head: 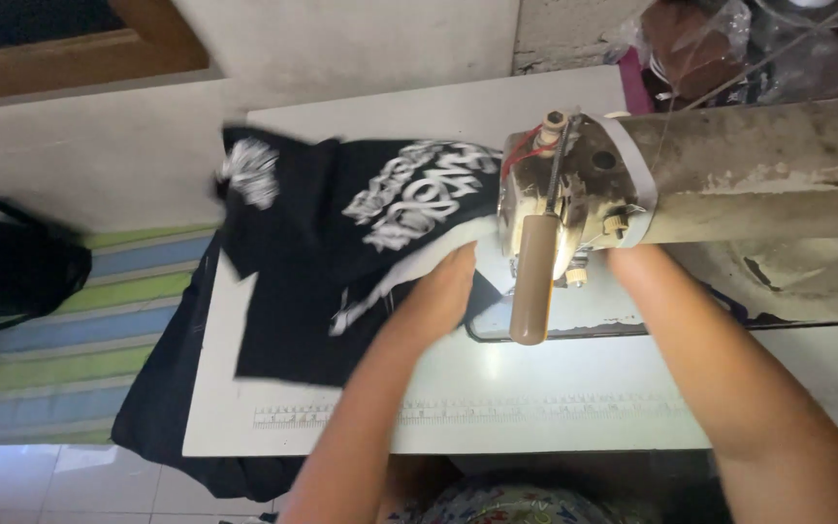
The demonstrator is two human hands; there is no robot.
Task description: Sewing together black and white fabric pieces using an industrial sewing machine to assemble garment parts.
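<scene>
I sit at a white sewing table with a ruler strip along its near edge, a pale wall beyond it, a striped mat and a black bag on the floor to the left. My left hand lies flat, fingers together, pressing the black printed fabric, which spreads to the left of the sewing machine. My right hand is hidden behind the machine head; I cannot tell its shape.
</scene>
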